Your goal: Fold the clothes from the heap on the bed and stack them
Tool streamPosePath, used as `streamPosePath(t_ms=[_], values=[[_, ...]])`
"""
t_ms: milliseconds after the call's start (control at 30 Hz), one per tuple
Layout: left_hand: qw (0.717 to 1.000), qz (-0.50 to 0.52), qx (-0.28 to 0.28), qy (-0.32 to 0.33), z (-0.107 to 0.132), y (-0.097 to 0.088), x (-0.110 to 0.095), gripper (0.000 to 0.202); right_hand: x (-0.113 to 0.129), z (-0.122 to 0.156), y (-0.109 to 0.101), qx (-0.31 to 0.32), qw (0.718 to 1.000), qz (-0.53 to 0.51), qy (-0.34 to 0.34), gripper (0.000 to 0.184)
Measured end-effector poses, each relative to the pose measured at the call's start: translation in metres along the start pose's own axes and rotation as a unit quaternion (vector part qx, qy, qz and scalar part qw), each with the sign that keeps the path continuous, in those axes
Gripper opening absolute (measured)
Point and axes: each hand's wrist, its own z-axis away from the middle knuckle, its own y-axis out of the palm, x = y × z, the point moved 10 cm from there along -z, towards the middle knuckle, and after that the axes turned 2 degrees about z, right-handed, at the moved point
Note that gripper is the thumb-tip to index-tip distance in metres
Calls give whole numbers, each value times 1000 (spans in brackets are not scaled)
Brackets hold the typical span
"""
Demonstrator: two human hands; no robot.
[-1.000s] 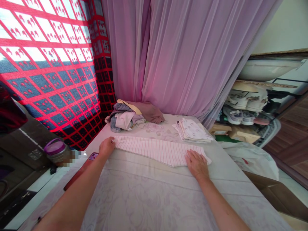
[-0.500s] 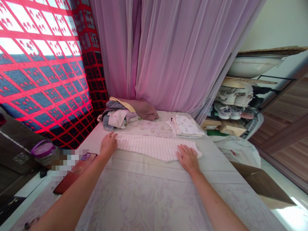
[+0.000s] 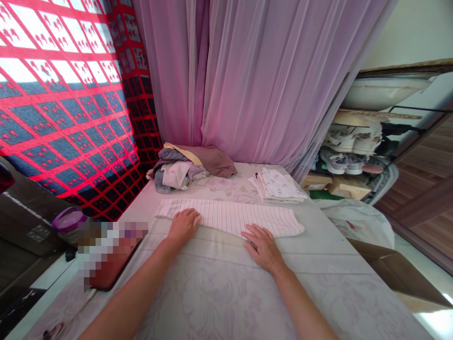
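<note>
A long pink-and-white striped garment (image 3: 233, 217) lies flat across the pale floral bed sheet (image 3: 219, 293). My left hand (image 3: 183, 224) rests palm down on the garment's near edge, left of its middle, fingers stretched out. My right hand (image 3: 262, 245) lies flat at the garment's near edge, right of the middle, fingers spread, holding nothing. A folded white patterned cloth stack (image 3: 278, 186) sits beyond the garment on the right. A heap of unfolded clothes (image 3: 193, 167) lies at the back left by the curtain.
A sheer pink curtain (image 3: 255, 80) hangs behind the bed. A red and blue patterned cloth (image 3: 63, 108) covers the left side. A purple-lidded jar (image 3: 69, 221) stands at the left. Shoe shelves (image 3: 357, 151) and a cardboard box (image 3: 406, 278) are at the right.
Both hands have slid inward along the striped garment toward its middle: the left hand from its left end, the right hand from its right end. The view shifted slightly.
</note>
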Motion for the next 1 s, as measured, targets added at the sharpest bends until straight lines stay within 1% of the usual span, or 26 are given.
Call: streamPosePath(t_ms=[33,100,167,233,300,333,367,433,567,600,633,700,800,867,900,933,1000], values=[[1000,-2,6,6,-5,0,-8,44,0,0,0,-2,1000,1,-1,33],[999,-3,35,27,-16,8,-31,46,0,0,-1,-5,1000,4,-4,33],[997,8,67,39,-27,22,-56,49,1,0,0,-7,1000,5,-8,33],[996,15,78,43,-38,36,-77,53,0,1,1,-8,1000,6,-9,33],[996,17,77,32,-47,47,-87,56,-1,1,2,-11,1000,7,-11,34],[997,15,74,21,-51,50,-86,58,-1,1,2,-13,1000,6,-13,34],[998,12,68,8,-54,51,-80,58,-2,2,2,-16,1000,6,-16,34],[998,1,54,-23,-55,47,-57,58,-2,2,3,-19,1000,5,-20,34],[995,-20,31,-87,-43,27,15,56,-3,2,4,-24,999,3,-23,34],[995,-24,22,-97,-39,21,31,56,-3,2,4,-26,999,3,-22,34],[995,-25,5,-95,-35,15,43,55,-3,2,4,-27,999,2,-21,34],[996,-25,-12,-87,-29,8,56,52,-4,2,5,-27,999,1,-20,34],[996,-18,-31,-85,-28,0,58,47,-4,2,5,-26,1000,1,-17,34],[994,-12,-38,-99,-31,-9,61,42,-4,2,5,-25,1000,4,-15,34],[993,-12,-40,-112,-32,-16,66,41,-4,2,5,-25,1000,5,-15,34],[990,-13,-46,-131,-32,-24,74,41,-4,1,5,-25,1000,6,-14,34],[981,-21,-57,-187,-27,-42,99,44,-4,1,4,-28,999,6,-14,33]])
